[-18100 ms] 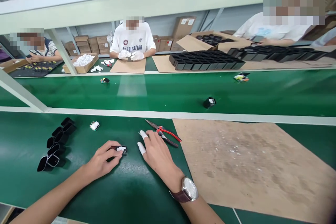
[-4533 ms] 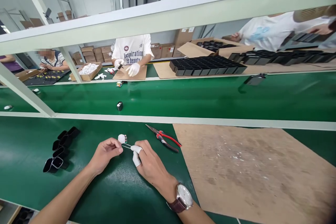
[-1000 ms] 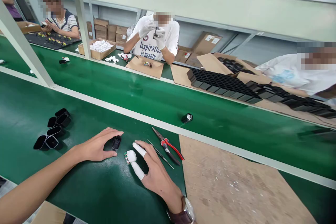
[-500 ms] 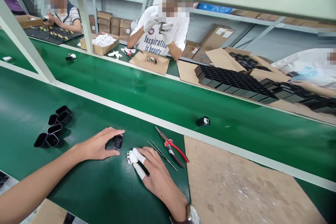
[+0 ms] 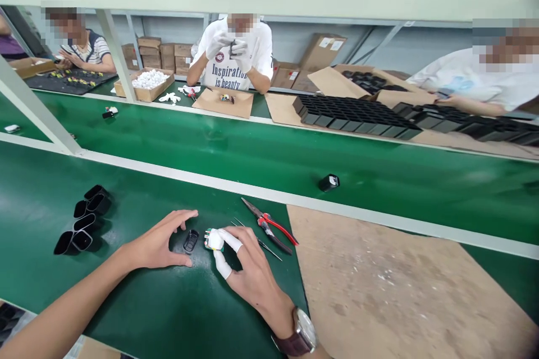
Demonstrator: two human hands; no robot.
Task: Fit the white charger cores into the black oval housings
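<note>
My left hand (image 5: 162,241) rests over the green table with thumb and fingers spread, holding nothing. Between its fingertips and thumb, apart from both, stands a small black cap (image 5: 191,241). My right hand (image 5: 244,263) wears white finger covers on thumb and index finger and pinches a small white block with a green circuit board (image 5: 214,239), just right of the cap. Behind the right hand lie tweezers (image 5: 269,250), partly hidden by it, and red-handled pliers (image 5: 267,224).
Several open black housings (image 5: 84,221) stand at the left. A brown board (image 5: 391,280) covers the right side. Beyond a white rail (image 5: 181,179), a black housing (image 5: 329,182) sits on the green belt (image 5: 252,148). Several people work behind stacked black housings (image 5: 357,118) and boxes.
The view has shifted. My left fingers have opened away from the black cap. My right hand has lifted the white block slightly, its thumb and index finger still on it.
</note>
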